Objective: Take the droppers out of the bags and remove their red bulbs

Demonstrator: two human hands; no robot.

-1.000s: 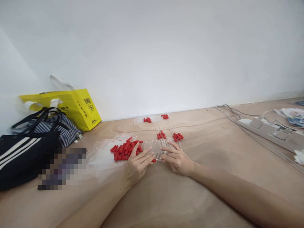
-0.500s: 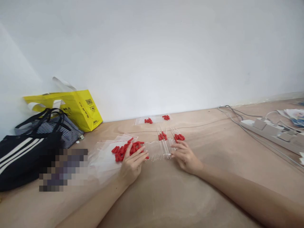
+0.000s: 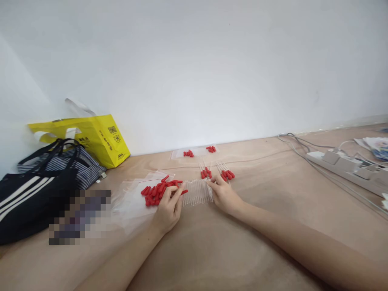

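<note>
My left hand (image 3: 168, 208) pinches a red rubber dropper bulb (image 3: 184, 192), its narrow end pointing right. Beside and behind that hand lies a heap of red bulbs (image 3: 154, 191), on and around clear plastic bags (image 3: 127, 204). A row of thin clear tubes (image 3: 195, 193) lies side by side between my hands. At the row's right end, my right hand (image 3: 226, 196) is closed with its fingertips on a clear tube, partly hidden by the fingers. Just beyond are two small groups of tubes with red bulbs on them, a left group (image 3: 206, 173) and a right group (image 3: 228, 174).
A clear bag (image 3: 178, 154) with red bulbs and tubes lies near the wall. Left stand a yellow bag (image 3: 112, 141), a striped bag (image 3: 91, 167) and a black bag (image 3: 33, 206). A power strip (image 3: 342, 167) with plugs and cables lies right.
My left hand has lifted slightly and now pinches a red bulb. My right hand has moved left, its fingers drawn together, and the tubes at the row's right end lie closer in.
</note>
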